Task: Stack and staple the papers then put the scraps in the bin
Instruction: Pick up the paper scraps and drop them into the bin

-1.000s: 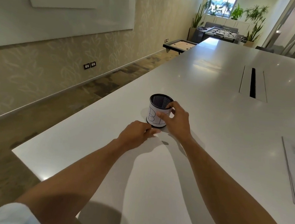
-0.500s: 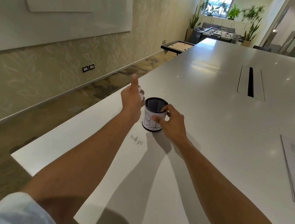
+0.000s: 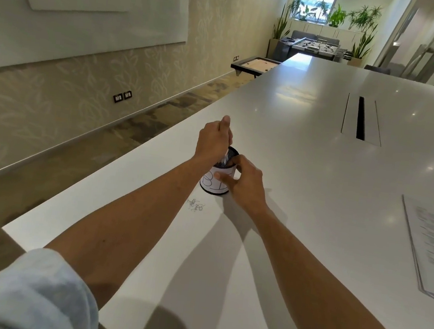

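The small black mesh cup with a white paper label [image 3: 217,183] stands on the big white table [image 3: 304,174], close to the table's left edge. Big hand-drawn letters are on the label. You can read a "B" and an upright stroke after it; your hand hides the rest.

Your right hand [image 3: 245,186] wraps the cup's right side. Its fingers are spread and curved, with the thumb lying across the label and the fingertips near the rim.

Your left hand [image 3: 213,143] is right over the cup's mouth. Its fingers are bunched and pinch a small white scrap of paper [image 3: 224,157] that pokes into the cup. The thumb sticks up. You cannot see inside the cup because the left hand covers most of the opening.

Just in front of the cup, on your side, lies a little pile of bent metal staples [image 3: 195,205]. They are too small to count.

At the far right sits a stack of white printed papers [image 3: 429,248]. Its print is too blurry to read, the picture edge cuts it off, and a yellow bit shows at that edge.

The table is bare and wide between the cup and the papers. Further back there is a long dark slot in the tabletop [image 3: 361,118]. Past the left edge the floor drops away.
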`<act>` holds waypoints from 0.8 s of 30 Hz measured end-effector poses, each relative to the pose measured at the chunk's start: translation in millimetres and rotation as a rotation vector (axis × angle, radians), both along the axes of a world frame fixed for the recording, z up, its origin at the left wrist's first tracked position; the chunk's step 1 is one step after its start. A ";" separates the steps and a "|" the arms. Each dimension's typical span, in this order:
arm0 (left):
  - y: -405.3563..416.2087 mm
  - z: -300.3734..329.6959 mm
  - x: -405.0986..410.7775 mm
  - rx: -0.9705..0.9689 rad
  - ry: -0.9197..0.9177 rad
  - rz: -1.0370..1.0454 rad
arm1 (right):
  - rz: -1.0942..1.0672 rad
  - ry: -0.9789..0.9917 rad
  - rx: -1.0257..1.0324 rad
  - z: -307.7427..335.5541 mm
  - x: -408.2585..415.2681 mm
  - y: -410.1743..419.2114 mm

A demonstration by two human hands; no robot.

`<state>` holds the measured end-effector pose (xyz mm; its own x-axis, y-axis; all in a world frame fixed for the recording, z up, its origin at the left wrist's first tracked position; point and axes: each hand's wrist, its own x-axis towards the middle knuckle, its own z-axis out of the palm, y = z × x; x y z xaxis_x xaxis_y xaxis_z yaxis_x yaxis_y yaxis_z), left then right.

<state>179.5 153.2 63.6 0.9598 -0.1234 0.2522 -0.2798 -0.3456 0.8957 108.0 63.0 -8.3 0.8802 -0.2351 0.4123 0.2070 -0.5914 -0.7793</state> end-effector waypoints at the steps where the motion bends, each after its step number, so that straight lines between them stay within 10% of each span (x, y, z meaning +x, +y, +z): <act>1: -0.1 0.2 -0.7 -0.019 0.018 0.001 | -0.003 -0.004 -0.005 0.4 -0.4 -0.2; 16: 44.4 -32.2 -9.4 -0.198 0.056 -0.180 | -0.043 0.005 0.047 6.0 0.1 -3.7; 24: 87.7 -99.3 -21.4 0.571 0.020 -0.120 | -0.094 0.009 0.091 1.5 7.1 -15.5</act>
<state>158.2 240.8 -35.6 0.9346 -0.3423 0.0963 -0.3318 -0.7420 0.5825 115.1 47.5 -6.9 0.8562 -0.3526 0.3775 0.1466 -0.5349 -0.8321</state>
